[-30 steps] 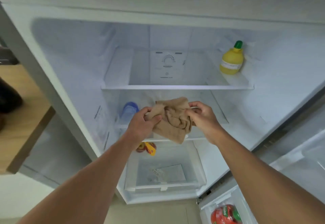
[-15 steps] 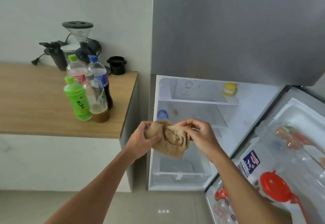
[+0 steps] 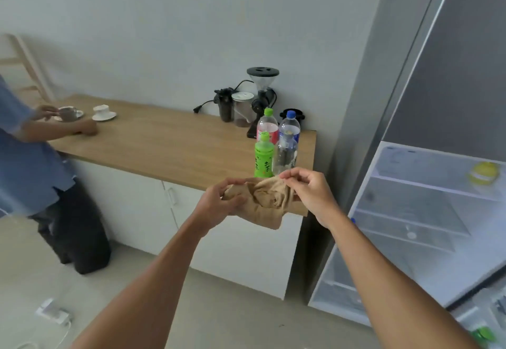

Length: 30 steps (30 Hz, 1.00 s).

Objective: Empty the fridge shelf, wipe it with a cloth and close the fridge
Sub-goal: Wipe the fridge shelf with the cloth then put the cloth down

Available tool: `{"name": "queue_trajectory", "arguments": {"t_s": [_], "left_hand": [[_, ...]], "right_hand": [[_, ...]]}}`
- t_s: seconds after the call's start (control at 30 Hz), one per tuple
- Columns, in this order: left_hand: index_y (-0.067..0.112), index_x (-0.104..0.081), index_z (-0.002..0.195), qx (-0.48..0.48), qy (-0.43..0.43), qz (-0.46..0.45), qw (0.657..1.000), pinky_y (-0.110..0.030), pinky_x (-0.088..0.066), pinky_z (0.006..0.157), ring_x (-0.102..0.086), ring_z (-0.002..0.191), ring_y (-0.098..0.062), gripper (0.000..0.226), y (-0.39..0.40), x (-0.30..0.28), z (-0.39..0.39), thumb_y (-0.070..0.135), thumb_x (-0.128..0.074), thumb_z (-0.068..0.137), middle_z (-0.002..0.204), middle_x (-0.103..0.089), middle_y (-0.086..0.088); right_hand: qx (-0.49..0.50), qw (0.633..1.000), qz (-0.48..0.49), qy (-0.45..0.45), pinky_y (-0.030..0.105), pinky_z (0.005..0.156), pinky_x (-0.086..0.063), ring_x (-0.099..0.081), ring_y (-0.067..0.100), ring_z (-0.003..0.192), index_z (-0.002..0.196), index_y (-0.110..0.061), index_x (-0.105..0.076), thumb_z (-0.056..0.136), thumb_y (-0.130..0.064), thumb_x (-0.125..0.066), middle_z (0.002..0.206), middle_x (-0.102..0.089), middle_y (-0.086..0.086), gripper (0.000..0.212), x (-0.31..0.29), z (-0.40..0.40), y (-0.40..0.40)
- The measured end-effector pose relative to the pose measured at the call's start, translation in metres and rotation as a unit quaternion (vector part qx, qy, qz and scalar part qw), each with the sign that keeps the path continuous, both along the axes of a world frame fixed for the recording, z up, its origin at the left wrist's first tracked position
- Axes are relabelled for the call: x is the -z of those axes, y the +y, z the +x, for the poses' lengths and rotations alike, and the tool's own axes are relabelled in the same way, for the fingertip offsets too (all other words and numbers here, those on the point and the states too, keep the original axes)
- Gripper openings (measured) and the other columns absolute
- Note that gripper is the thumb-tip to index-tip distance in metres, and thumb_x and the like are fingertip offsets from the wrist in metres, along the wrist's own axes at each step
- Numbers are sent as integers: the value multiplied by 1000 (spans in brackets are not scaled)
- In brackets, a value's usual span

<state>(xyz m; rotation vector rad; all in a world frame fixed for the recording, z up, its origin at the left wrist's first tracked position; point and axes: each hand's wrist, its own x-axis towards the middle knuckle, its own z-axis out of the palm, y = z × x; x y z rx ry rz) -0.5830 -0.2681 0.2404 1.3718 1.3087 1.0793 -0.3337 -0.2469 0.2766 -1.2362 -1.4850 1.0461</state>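
Note:
A crumpled tan cloth (image 3: 264, 202) is held between both my hands in front of the counter's right end. My left hand (image 3: 219, 200) grips its left side. My right hand (image 3: 309, 187) pinches its upper right edge. The open fridge (image 3: 427, 211) stands at the right, its white shelves (image 3: 438, 184) showing. A yellow lemon-shaped bottle (image 3: 483, 173) sits on the top shelf. Several drink bottles stand on the wooden counter (image 3: 164, 143): a green one (image 3: 263, 159), a clear one (image 3: 284, 154), a red-labelled one (image 3: 267, 125) and a blue-capped one (image 3: 290, 126).
A coffee grinder (image 3: 261, 91) and black jars stand at the counter's back. Another person in a blue shirt (image 3: 27, 157) leans at the counter's left end by two cups on saucers (image 3: 102, 111). A power strip (image 3: 53, 313) lies on the floor. The fridge door (image 3: 487, 321) hangs open at lower right.
My view has swung left, away from the fridge interior toward the counter. Both hands have kept hold of the cloth and moved out of the fridge with it.

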Motion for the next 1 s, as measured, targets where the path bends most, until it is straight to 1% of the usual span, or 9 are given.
{"name": "queue_trajectory", "arguments": {"t_s": [0.13, 0.27, 0.37, 0.47, 0.6, 0.77, 0.87, 0.93, 1.0], "left_hand": [[35, -76, 112, -40, 13, 9, 999, -58, -61, 89, -75, 104, -34, 38, 25, 2, -51, 35, -84, 75, 108, -78, -9], [39, -75, 110, -63, 21, 4, 998, -59, -62, 87, -75, 103, -33, 39, 71, 11, -92, 42, -83, 73, 107, -78, -8], [38, -74, 111, -53, 28, -15, 998, -58, -61, 89, -74, 106, -36, 30, 118, 21, -117, 29, -82, 83, 111, -77, -12], [26, -71, 115, -41, 18, -31, 999, -52, -63, 88, -71, 111, -40, 30, 169, 33, -133, 11, -79, 90, 117, -73, -18], [27, -67, 120, -30, 21, -42, 998, -53, -63, 90, -71, 113, -33, 36, 231, 60, -145, 12, -80, 89, 123, -70, -14], [37, -65, 123, -15, 123, -56, 991, -42, -63, 87, -71, 108, -24, 44, 281, 108, -156, 14, -79, 87, 124, -69, -6], [34, -62, 131, -16, 213, -71, 974, -27, -53, 75, -62, 91, -14, 46, 293, 132, -162, 16, -74, 91, 107, -65, 4], [33, -60, 133, -13, 256, -76, 964, -24, -45, 69, -57, 82, -9, 44, 294, 141, -164, 22, -73, 93, 96, -61, 10], [35, -59, 134, -12, 280, -75, 957, -28, -48, 73, -63, 85, -16, 43, 293, 145, -165, 28, -71, 93, 99, -67, 4]], "right_hand": [[-13, 1000, 3, -3, 47, 72, -62, -70, 26, 85, 95, -15, -78, 96, -7, -63, 97, -75, 13, 17, 9, -60, 40], [-10, 1000, 9, -7, 32, 63, -56, -62, 11, 76, 94, -15, -78, 95, -7, -64, 97, -74, 16, 16, 27, -103, 94], [-11, 1000, -1, -12, 38, 67, -54, -61, 11, 73, 89, -21, -79, 92, -10, -65, 91, -74, 16, 18, 45, -130, 144], [0, 1000, -4, -17, 35, 68, -51, -61, 10, 72, 86, -24, -79, 91, -11, -64, 83, -75, 6, 20, 63, -153, 193], [30, 999, -12, -23, 27, 67, -49, -62, 5, 69, 87, -23, -77, 92, -13, -65, 76, -74, -5, 17, 91, -174, 252], [73, 994, -81, -2, 33, 77, -55, -69, 7, 80, 91, -29, -74, 90, -17, -65, 88, -77, -8, 15, 142, -189, 302], [85, 989, -107, -53, 30, 82, -57, -71, 12, 94, 96, -31, -73, 86, -18, -67, 96, -76, -11, 17, 169, -192, 309], [86, 985, -108, -103, 25, 78, -52, -69, 13, 96, 102, -27, -74, 85, -19, -70, 98, -74, -10, 19, 182, -192, 308], [80, 980, -95, -153, 19, 73, -42, -68, 13, 98, 108, -22, -75, 86, -16, -70, 102, -74, -6, 24, 192, -192, 306]]}}
